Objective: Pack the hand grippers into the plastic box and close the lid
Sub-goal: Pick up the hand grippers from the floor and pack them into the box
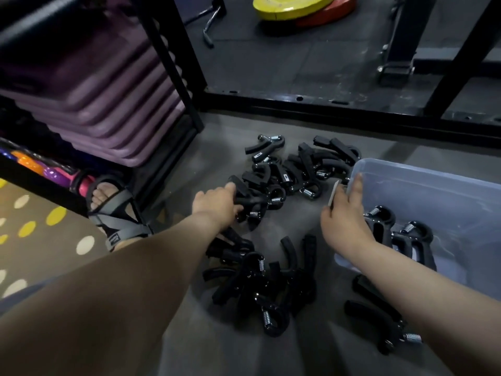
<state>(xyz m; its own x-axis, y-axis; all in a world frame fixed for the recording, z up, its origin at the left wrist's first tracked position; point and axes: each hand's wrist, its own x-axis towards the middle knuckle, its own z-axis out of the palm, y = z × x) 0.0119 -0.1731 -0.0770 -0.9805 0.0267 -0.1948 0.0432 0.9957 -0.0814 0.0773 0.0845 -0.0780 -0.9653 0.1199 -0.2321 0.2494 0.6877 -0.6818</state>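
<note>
"Edges first: what hems in the floor?"

"A black steel rack base bar [298,103] runs across twelve o'clock. A black rack upright [176,66] with stacked purple plastic step boards [108,104] stands at ten o'clock, and a foot in a grey strap sandal [116,210] sits at nine. The translucent plastic box [447,191], open at the top, fills three o'clock. Bare grey floor [195,158] lies open between the rack and the piles."

"And the hand grippers?"

"Black, foam-handled, with steel springs. A far heap [298,169] lies at one o'clock, just beside the box's far-left corner, and a near heap [257,283] at six. A pair of grippers [412,234] rests inside the box. A lone gripper [379,302] lies at five, beside the box's near wall."

"Hands?"

"The left hand [217,203] curls its fingers round one black gripper [244,195] at the far heap's near edge. The right hand [344,221] is at the box's left rim, index finger [357,185] straight against the corner. A thin pale strip [333,194] shows by its other fingers. I cannot tell whether they clasp it or the rim."
</note>
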